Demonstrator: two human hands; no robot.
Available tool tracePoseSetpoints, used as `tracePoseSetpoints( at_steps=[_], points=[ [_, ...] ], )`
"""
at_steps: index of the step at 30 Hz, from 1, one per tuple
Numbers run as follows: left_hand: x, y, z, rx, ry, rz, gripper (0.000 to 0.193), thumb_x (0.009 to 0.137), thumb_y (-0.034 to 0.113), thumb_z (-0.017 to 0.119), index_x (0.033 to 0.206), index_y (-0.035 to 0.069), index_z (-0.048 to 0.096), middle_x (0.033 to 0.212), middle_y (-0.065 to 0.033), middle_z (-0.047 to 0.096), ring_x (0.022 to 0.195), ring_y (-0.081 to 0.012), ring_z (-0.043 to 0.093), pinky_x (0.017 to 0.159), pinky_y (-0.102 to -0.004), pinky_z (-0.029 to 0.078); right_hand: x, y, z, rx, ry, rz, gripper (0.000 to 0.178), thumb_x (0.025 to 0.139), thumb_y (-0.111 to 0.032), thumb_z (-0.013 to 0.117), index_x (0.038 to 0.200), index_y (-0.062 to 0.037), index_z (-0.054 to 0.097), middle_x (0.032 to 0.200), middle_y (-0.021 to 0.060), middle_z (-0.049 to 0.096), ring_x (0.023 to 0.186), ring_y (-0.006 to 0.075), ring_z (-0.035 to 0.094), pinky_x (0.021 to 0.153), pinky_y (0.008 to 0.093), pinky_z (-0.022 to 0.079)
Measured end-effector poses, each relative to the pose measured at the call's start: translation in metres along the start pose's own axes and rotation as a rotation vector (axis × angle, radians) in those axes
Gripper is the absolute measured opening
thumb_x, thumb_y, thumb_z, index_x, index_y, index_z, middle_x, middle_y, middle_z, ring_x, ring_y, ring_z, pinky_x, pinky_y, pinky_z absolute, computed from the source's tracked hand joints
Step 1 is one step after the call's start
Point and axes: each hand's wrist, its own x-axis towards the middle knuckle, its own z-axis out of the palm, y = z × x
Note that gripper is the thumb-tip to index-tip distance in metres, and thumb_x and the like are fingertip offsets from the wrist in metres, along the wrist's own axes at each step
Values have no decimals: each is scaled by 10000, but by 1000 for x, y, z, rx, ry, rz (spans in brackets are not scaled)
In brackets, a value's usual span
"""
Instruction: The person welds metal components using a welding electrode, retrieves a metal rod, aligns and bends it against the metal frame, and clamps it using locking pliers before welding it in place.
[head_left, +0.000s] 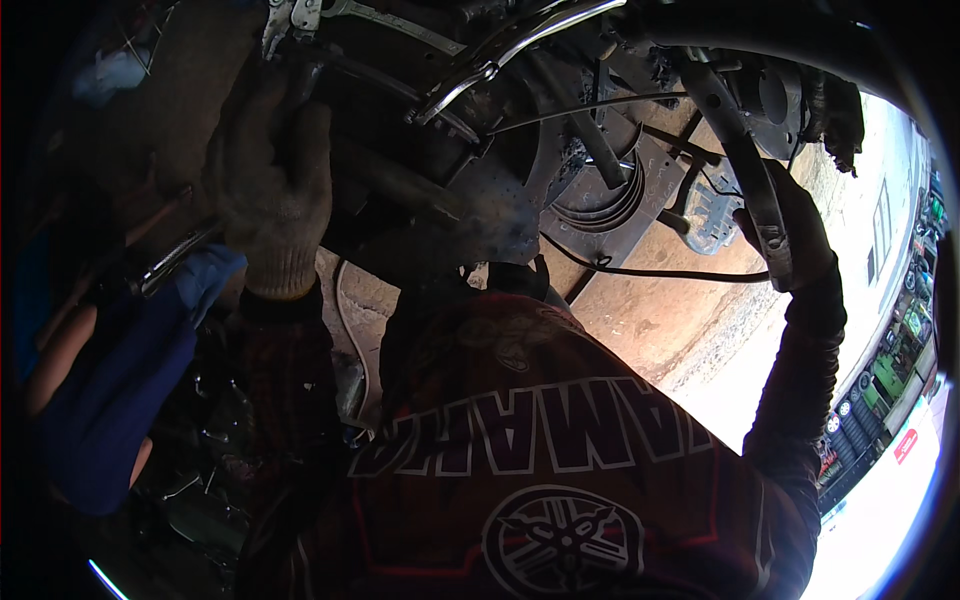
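Observation:
On the left, my left hand (275, 180) wears a grey knitted glove and reaches up into shade. Its fingers curl by a dark rod-like part, but what they hold cannot be made out. Just above them is a silver metal tool or clamp (290, 18), beside a wrench (395, 27). On the right, my right hand (805, 225) is dark in shadow and closed around the lower end of a curved flat metal bar (738, 140). Between my hands lie dark metal plates and tubes, with a plate with curved rings (605, 200) below.
A bent chrome tube (510, 45) crosses the top. A black cable (680, 272) runs towards the bar's lower end. A dusty metal pedal-like piece (710, 220) lies on the sandy ground (650, 325). At the left is another person in blue clothing (120, 385). Shelves of goods (885, 375) stand far right.

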Motion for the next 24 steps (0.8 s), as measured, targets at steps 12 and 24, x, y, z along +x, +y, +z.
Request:
tracePoseSetpoints(
  at_steps=[12, 24],
  points=[
    [-2, -2, 2, 1, 7, 48, 335, 790, 207, 785, 1063, 42, 683, 986, -102, 713, 840, -279, 700, 747, -383, 567, 12, 12, -6, 166, 52, 3, 379, 837, 9, 703, 1183, -40, 555, 815, 70, 578, 730, 165, 539, 685, 318, 476],
    [-1, -1, 2, -19, 32, 57, 327, 791, 203, 785, 1052, 36, 681, 986, -111, 714, 843, -288, 702, 750, -381, 568, 12, 9, -6, 156, 39, 3, 424, 836, -8, 716, 1221, -45, 540, 812, 83, 582, 718, 187, 555, 683, 337, 482]
  ],
)
